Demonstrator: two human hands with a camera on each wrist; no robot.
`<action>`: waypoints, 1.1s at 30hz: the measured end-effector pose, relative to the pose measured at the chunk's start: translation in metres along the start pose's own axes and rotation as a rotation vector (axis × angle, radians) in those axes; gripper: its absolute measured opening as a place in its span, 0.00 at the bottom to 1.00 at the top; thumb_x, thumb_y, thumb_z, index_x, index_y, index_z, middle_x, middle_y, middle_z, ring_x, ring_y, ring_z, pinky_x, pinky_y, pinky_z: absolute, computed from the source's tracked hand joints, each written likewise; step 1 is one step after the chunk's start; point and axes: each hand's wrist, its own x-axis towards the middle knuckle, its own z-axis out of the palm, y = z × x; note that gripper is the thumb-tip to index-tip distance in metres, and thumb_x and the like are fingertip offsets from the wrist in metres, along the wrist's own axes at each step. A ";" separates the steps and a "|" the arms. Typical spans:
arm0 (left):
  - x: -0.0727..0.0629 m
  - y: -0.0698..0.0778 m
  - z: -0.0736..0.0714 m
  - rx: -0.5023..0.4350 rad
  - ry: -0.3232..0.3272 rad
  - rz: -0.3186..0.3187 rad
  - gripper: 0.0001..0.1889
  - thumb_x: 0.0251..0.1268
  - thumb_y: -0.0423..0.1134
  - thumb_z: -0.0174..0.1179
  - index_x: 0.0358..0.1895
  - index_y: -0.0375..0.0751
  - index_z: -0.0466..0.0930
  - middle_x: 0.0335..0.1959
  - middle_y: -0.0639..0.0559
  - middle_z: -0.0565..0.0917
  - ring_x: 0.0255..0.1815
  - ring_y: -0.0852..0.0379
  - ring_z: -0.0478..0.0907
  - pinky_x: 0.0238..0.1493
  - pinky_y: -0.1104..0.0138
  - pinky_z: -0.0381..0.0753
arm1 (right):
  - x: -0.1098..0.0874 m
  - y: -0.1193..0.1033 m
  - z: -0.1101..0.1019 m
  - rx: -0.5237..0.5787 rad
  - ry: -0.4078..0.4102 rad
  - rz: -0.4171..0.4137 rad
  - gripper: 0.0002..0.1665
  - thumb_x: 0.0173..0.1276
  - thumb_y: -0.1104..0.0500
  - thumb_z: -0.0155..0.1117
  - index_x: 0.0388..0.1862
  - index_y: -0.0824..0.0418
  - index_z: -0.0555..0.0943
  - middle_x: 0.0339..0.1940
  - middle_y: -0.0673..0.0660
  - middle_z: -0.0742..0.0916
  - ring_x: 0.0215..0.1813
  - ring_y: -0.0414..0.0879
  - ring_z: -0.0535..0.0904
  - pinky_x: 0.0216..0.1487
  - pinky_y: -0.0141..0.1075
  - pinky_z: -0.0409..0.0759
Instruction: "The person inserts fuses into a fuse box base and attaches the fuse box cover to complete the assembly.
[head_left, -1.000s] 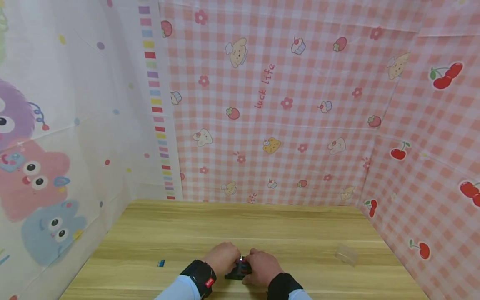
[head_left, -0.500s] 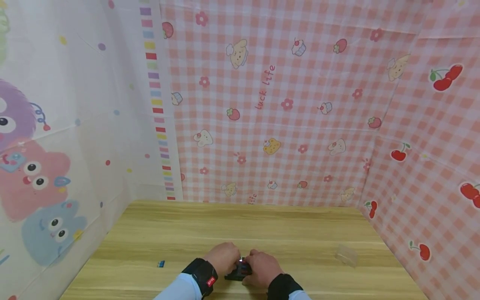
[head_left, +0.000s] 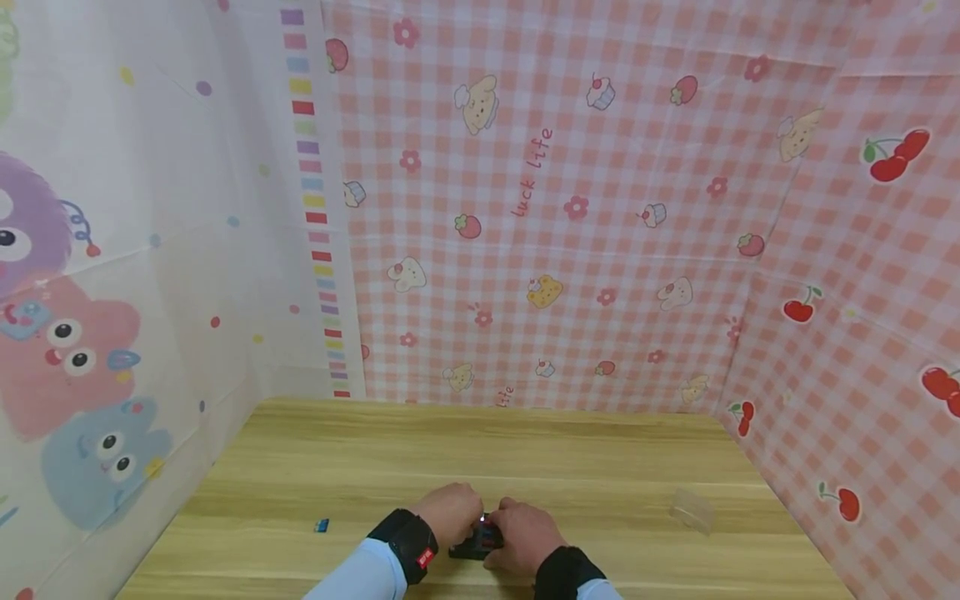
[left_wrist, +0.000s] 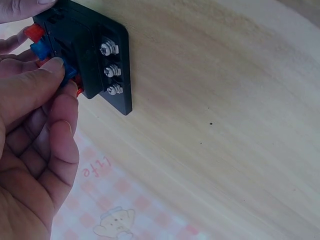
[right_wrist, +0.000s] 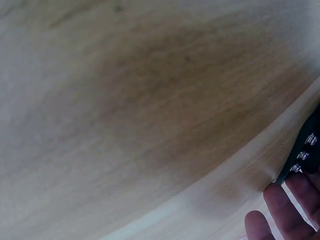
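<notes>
Black block (left_wrist: pixel 86 62): we see base plate (left_wrist: pixel 124 82), three metal screws (left_wrist: pixel 112 70) along one side; low at wood tabletop (head_left: pixel 480 450), contact unclear | red insert (left_wrist: pixel 34 32), blue insert (left_wrist: pixel 41 49): side by side, opposite the screws | second blue insert (left_wrist: pixel 69 73): pinched, partly hidden; we cannot judge seating.

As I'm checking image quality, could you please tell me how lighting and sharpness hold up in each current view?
Head view: evenly lit, but the clear plastic piece is faint against the table; left wrist: the black block and its silver screws fairly crisp, the patterned cloth hazier; right wrist: dim and soft, with a broad dark patch across the table.
</notes>
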 end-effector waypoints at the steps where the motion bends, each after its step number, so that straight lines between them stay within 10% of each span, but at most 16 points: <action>1: 0.000 0.000 0.000 0.004 -0.002 0.001 0.05 0.57 0.32 0.70 0.28 0.46 0.86 0.19 0.61 0.77 0.20 0.65 0.70 0.28 0.72 0.73 | 0.000 0.000 0.000 -0.001 -0.001 0.002 0.25 0.50 0.46 0.81 0.41 0.59 0.85 0.30 0.46 0.76 0.29 0.39 0.71 0.35 0.34 0.72; 33: -0.001 0.001 0.000 0.019 0.018 0.017 0.05 0.56 0.31 0.71 0.28 0.46 0.87 0.18 0.62 0.75 0.20 0.65 0.68 0.28 0.73 0.70 | 0.002 0.000 0.001 -0.011 -0.007 0.005 0.24 0.50 0.45 0.80 0.40 0.59 0.85 0.29 0.46 0.76 0.29 0.39 0.71 0.35 0.34 0.73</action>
